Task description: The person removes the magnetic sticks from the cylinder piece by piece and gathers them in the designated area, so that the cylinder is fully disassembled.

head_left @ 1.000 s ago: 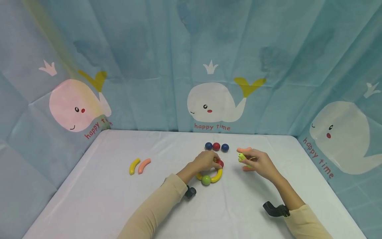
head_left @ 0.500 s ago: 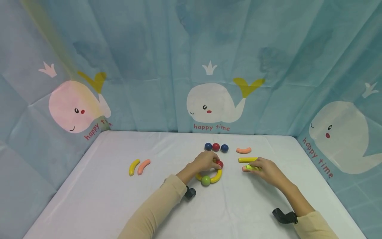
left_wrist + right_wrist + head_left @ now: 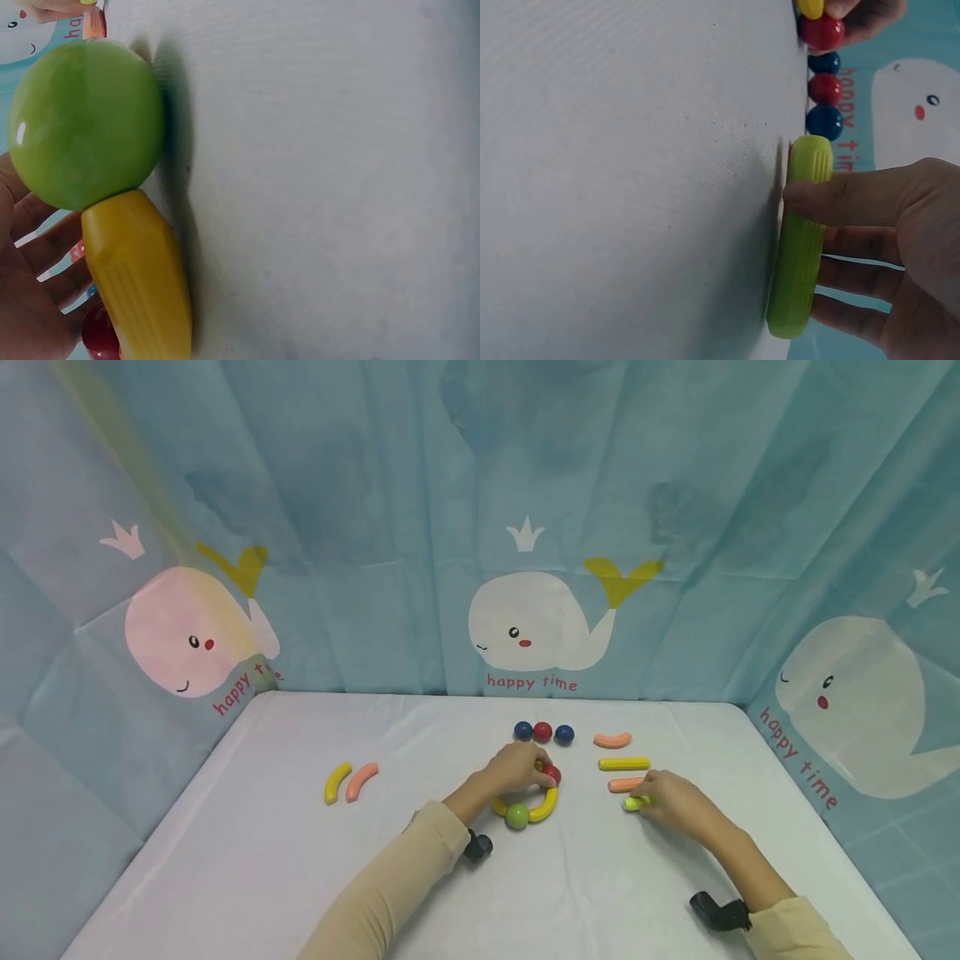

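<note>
My left hand (image 3: 517, 767) grips the far side of a ring of toy rods and balls, its fingertips at a red ball (image 3: 552, 775). A green ball (image 3: 517, 816) and curved yellow rods (image 3: 544, 807) form the near side of that ring; the hand hides part of the rest. On the right, my right hand (image 3: 681, 803) pinches a straight yellow-green rod (image 3: 802, 240) between thumb and fingers, low over the white table. Just beyond it lies a straight orange-pink rod (image 3: 624, 785), partly covered by the fingers.
Behind the ring, a red ball (image 3: 542, 732) sits between two blue balls (image 3: 565, 735). A yellow rod (image 3: 624, 764) and a curved pink rod (image 3: 612, 741) lie at the back right. Another curved yellow rod (image 3: 337, 783) and curved pink rod (image 3: 362, 782) rest on the left.
My right hand has come down and toward me with the yellow-green rod, setting it nearer than the orange-pink one. The straight rods behind are now uncovered. My left hand has stayed at the ring.
</note>
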Tool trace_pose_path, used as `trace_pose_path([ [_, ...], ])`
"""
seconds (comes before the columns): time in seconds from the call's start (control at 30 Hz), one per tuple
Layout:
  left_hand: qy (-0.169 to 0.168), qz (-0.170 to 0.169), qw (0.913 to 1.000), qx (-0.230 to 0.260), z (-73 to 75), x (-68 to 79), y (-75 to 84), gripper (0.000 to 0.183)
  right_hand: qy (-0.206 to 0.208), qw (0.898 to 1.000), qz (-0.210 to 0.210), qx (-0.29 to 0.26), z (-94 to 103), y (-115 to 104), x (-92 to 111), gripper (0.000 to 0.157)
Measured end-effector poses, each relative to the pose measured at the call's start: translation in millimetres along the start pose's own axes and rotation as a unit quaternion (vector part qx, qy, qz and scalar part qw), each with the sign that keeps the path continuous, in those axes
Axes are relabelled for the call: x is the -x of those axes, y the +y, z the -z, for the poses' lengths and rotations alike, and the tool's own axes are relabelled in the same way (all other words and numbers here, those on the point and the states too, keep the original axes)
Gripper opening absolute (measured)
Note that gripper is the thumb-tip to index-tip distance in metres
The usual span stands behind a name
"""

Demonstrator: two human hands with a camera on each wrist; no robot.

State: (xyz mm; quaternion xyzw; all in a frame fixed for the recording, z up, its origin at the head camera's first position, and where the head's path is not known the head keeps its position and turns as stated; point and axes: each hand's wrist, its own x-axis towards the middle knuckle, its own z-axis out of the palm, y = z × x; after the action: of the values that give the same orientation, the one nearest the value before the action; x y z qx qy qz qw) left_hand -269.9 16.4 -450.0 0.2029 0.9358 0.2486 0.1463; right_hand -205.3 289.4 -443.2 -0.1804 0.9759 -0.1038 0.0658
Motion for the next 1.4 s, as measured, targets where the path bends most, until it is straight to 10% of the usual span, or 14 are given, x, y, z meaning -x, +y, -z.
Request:
trace_pose_path([
  [0.53,0.0,-0.003,1.0,-0.005,1.1,1.5,0.5,0.034,0.015,1.0,0.019,0.017,-3.6,0,1,0.017],
  [1.1,-0.001,0.012,0.9996,-0.024,-1.0,-0.5,2.9,0.037,0.02,0.997,-0.031,-0.073,3.3,-2,5,0.024],
  [1.4,0.016,-0.012,0.9986,-0.048,0.3,3.0,3.7,0.045,0.07,0.988,0.014,-0.134,9.4,-4,-8,0.021],
])
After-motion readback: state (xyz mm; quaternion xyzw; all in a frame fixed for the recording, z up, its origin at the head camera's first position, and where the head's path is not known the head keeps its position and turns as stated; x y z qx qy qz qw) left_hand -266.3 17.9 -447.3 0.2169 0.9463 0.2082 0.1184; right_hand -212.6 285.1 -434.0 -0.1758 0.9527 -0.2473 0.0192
